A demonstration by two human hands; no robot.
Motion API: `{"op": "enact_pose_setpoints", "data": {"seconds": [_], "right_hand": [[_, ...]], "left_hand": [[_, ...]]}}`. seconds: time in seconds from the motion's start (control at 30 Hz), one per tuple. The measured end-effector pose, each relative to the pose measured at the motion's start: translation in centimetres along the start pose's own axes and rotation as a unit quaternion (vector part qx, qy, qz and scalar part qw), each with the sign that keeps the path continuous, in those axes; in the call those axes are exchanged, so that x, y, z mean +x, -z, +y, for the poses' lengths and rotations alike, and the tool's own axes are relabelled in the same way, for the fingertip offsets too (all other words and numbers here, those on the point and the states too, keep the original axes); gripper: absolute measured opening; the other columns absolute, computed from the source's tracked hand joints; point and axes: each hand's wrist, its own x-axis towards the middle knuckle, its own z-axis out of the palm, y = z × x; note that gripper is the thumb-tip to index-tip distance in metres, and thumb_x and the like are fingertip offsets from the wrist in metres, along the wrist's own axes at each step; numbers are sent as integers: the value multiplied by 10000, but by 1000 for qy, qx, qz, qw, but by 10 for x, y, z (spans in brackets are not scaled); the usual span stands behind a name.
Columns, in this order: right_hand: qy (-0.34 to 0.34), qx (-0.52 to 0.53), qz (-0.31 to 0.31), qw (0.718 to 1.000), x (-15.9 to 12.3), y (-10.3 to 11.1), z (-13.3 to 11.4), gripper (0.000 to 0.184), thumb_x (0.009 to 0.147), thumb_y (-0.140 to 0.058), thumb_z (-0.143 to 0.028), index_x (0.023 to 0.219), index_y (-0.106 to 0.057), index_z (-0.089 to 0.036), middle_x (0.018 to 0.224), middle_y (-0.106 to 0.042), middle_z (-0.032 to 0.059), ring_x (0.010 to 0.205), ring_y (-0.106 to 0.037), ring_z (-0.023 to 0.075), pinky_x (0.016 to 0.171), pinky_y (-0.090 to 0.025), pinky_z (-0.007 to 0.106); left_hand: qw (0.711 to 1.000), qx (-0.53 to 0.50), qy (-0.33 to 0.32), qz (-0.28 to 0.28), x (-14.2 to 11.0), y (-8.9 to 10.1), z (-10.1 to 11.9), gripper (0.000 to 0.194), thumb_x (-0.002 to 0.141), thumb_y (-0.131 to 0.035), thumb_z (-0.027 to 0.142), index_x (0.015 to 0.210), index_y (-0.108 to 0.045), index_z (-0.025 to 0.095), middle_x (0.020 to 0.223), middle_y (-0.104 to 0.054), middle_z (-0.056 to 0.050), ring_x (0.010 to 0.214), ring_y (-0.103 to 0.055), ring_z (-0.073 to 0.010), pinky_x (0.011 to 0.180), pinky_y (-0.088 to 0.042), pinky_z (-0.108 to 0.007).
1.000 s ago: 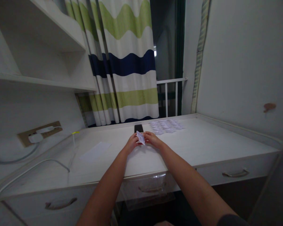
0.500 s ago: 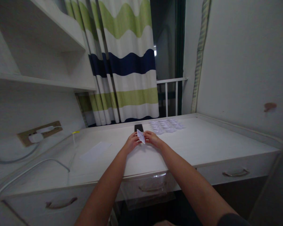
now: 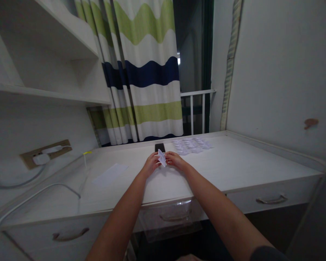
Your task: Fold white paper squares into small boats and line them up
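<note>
Between my two hands a small piece of folded white paper (image 3: 162,158) is held up above the desk, its faces meeting in sharp creases. My left hand (image 3: 151,165) pinches its left side, and my right hand (image 3: 176,160) grips the right side with bent fingers. Just behind the paper lies a black phone-like slab (image 3: 159,147), partly covered by the hands and paper. Rows of similar folded white paper pieces (image 3: 191,145) lie behind and right of my right hand. Some fingertips are hidden behind the paper.
White paper sheets (image 3: 111,174) lie left on the white desk (image 3: 220,170). A white cable (image 3: 54,185) runs along the left edge, below a power socket (image 3: 46,154). Clear plastic (image 3: 168,221) hangs over the middle drawer. A striped curtain (image 3: 152,72) hangs behind.
The folded paper has turned slightly and its faces look more spread between my fingers. Both hands keep hold of it in nearly the same place.
</note>
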Motion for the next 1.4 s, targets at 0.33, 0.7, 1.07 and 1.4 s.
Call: {"op": "enact_pose_setpoints", "data": {"seconds": [0.33,0.7,1.07,1.4], "right_hand": [[58,-49,59,995,-3,0,-6,265,555,-681,-378,703,-616,-168,630,-571,-19,548,-496,66,501,-362,186],[78,41,188,978,13,11,1,255,466,-725,-312,570,-570,-138,485,-567,-20,470,-519,79,533,-438,222],[68,112,251,959,17,15,-3,94,588,-660,-167,587,-579,-119,473,-574,-21,442,-531,66,533,-475,194],[115,87,363,920,7,70,-46,114,666,-578,-90,569,-533,-131,418,-543,-34,391,-509,64,452,-461,171]], "left_hand": [[999,44,29,-8,5,0,-7,210,568,-642,214,760,-608,134,651,-593,-4,559,-516,-94,506,-370,-195],[996,67,27,60,2,3,1,160,646,-634,160,798,-593,131,719,-640,-41,593,-595,-105,612,-470,-226],[989,40,24,143,25,-5,4,60,707,-546,120,657,-570,98,577,-594,-39,535,-591,-107,661,-509,-262],[986,74,-50,142,65,-76,-6,56,710,-535,109,671,-504,133,487,-560,7,477,-588,-117,618,-513,-307]]}}
